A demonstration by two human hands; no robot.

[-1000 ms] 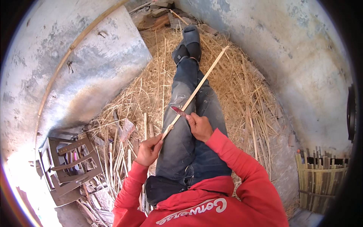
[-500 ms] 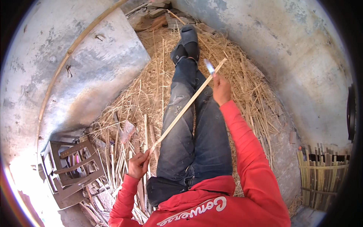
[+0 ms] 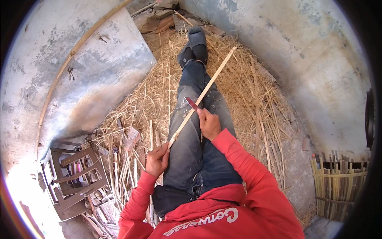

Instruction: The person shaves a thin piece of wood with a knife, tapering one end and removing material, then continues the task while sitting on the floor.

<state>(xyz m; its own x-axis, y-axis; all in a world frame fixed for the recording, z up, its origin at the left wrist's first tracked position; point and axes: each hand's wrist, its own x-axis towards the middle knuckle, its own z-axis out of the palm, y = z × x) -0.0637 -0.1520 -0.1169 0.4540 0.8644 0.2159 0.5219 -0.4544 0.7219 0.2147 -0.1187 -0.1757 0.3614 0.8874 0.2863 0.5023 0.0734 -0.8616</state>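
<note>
A long, pale strip of split wood or bamboo (image 3: 213, 79) slants across my outstretched legs, its far end up and to the right near my shoes. My left hand (image 3: 157, 159) pinches its near end beside my left thigh. Closed around a knife, my right hand (image 3: 209, 125) sits at about the middle of the strip. The knife blade (image 3: 191, 103) lies across the strip and points up and left, looking reddish on its face. The knife's handle is hidden in my fingers.
Straw-like shavings (image 3: 238, 91) cover the floor around my legs. Loose strips (image 3: 125, 171) lie at my left by a brown wooden frame (image 3: 81, 175). A slatted basket (image 3: 340, 185) stands at the right. Stained walls rise on both sides, and a long curved pole (image 3: 59, 79) leans at the left.
My right hand with the knife has come down the strip toward me, from near its far end to about its middle. My left hand has shifted slightly right and up, still holding the near end.
</note>
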